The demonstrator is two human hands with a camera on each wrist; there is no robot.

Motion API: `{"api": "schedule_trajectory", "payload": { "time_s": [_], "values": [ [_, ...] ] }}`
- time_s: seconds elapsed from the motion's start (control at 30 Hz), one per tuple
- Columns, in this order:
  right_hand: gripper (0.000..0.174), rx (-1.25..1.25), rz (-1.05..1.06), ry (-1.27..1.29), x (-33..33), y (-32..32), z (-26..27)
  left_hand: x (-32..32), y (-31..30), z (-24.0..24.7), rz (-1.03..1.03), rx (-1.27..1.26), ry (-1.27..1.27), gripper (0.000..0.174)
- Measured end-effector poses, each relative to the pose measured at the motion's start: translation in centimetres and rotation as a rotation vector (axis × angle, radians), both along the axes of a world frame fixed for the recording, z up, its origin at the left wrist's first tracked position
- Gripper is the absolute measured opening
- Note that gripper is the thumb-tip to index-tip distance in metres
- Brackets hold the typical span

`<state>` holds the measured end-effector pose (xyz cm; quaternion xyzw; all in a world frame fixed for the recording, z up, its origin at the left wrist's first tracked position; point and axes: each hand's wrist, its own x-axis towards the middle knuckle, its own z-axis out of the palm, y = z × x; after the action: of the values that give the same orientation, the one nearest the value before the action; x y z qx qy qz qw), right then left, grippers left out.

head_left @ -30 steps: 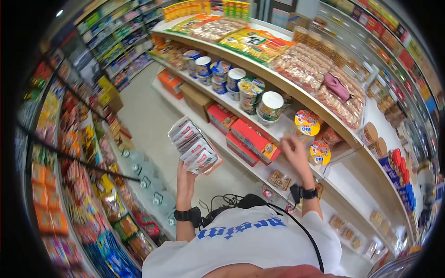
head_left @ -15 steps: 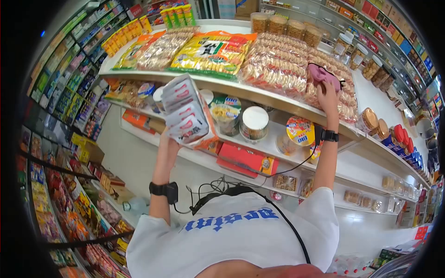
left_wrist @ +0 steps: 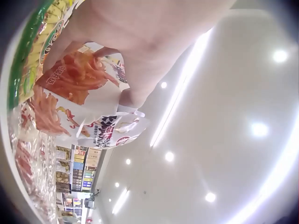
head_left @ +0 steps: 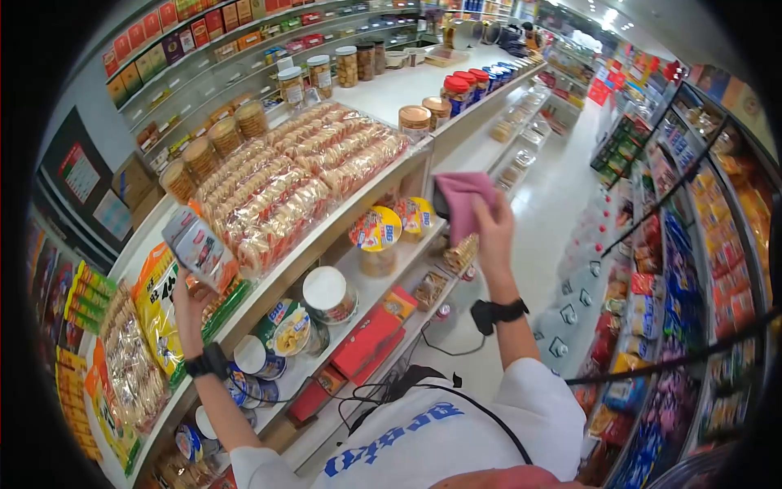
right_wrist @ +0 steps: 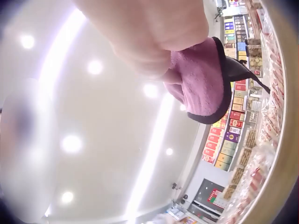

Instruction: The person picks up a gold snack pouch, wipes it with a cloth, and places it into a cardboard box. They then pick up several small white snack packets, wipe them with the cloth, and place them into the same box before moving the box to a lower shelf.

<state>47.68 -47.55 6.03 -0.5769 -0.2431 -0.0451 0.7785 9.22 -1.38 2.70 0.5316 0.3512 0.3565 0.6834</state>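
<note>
My left hand (head_left: 189,316) grips an open box of snack packets (head_left: 197,251) over the packaged goods on the shelf top. In the left wrist view its fingers wrap round the white and orange packaging (left_wrist: 74,81), which is printed with food pictures. At the right, my right hand (head_left: 497,240) pinches a pink cloth (head_left: 463,200) with a dark edge, which hangs beyond the shelf's front edge. The right wrist view shows the cloth (right_wrist: 201,81) folded under the fingers, its black trim and a dark strap sticking out.
Bagged round crackers (head_left: 285,179) cover much of the shelf top (head_left: 383,85), beside yellow bags (head_left: 159,306) and jars (head_left: 346,65). Below stand instant noodle tubs (head_left: 328,293) and red boxes (head_left: 368,346). Across the aisle, large bottles (head_left: 562,314) line the floor by another rack.
My right hand has picked the pink cloth up off the cracker bags and carried it past the shelf edge. The view has turned right; my left hand still holds the box, now over the shelf.
</note>
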Motion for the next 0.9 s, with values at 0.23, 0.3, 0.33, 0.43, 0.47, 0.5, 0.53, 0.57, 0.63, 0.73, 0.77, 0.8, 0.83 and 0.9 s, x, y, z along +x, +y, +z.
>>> {"api": "schedule_trajectory", "payload": {
  "time_s": [0.23, 0.3, 0.33, 0.43, 0.47, 0.5, 0.53, 0.57, 0.63, 0.73, 0.77, 0.8, 0.83, 0.9],
  "values": [
    [0.04, 0.13, -0.281, 0.24, -10.8, -8.4, -2.6, 1.6, 7.7, -5.2, 0.013, 0.257, 0.26, 0.04],
    [0.042, 0.173, -0.266, 0.291, -12.8, -8.7, -4.1, 1.0, 7.5, -4.8, 0.038, 0.429, 0.261, 0.045],
    [0.041, 0.183, -0.221, 0.31, -13.5, -8.8, -4.6, 0.8, 7.1, -4.3, 0.056, 0.514, 0.263, 0.048],
    [0.036, 0.227, -0.092, 0.385, -14.6, -8.9, -5.6, 1.0, 1.3, -0.2, 0.368, 0.745, -0.021, 0.045],
    [0.036, 0.25, -0.085, 0.4, -14.7, -8.5, -5.8, 1.0, -1.2, 1.9, 0.357, 0.881, 0.047, 0.044],
    [0.036, 0.272, -0.078, 0.413, -14.8, -8.0, -5.9, 1.1, -3.7, 3.9, 0.347, 1.015, 0.115, 0.043],
    [0.036, 0.291, -0.072, 0.428, -14.8, -7.5, -6.0, 1.3, -5.4, 4.9, 0.335, 1.146, 0.187, 0.043],
    [0.036, 0.308, -0.044, 0.437, -14.5, -7.0, -6.2, 2.1, -5.9, 4.9, 0.322, 1.221, 0.193, 0.039],
    [0.035, 0.333, 0.019, 0.463, -14.0, -5.7, -6.6, 2.6, -5.0, 3.9, 0.24, 1.364, 0.32, 0.035],
    [0.036, 0.409, 0.172, 0.531, -14.4, -3.5, -5.5, 3.1, -4.3, 3.3, 0.328, 1.376, 0.336, 0.025],
    [0.038, 0.392, 0.228, 0.562, -14.7, -3.1, -5.0, 3.3, -4.4, 3.5, 0.358, 1.257, 0.309, 0.024],
    [0.039, 0.34, 0.243, 0.546, -14.9, -2.7, -5.1, 3.5, -4.6, 3.7, 0.386, 1.136, 0.282, 0.024],
    [0.041, 0.287, 0.259, 0.53, -15.3, -2.4, -5.4, 3.5, -4.7, 4.0, 0.408, 1.136, 0.274, 0.025],
    [0.043, 0.178, 0.31, 0.516, -15.7, -1.9, -5.0, 3.5, -4.5, 4.9, 0.457, 1.136, 0.255, 0.027]
  ]
}}
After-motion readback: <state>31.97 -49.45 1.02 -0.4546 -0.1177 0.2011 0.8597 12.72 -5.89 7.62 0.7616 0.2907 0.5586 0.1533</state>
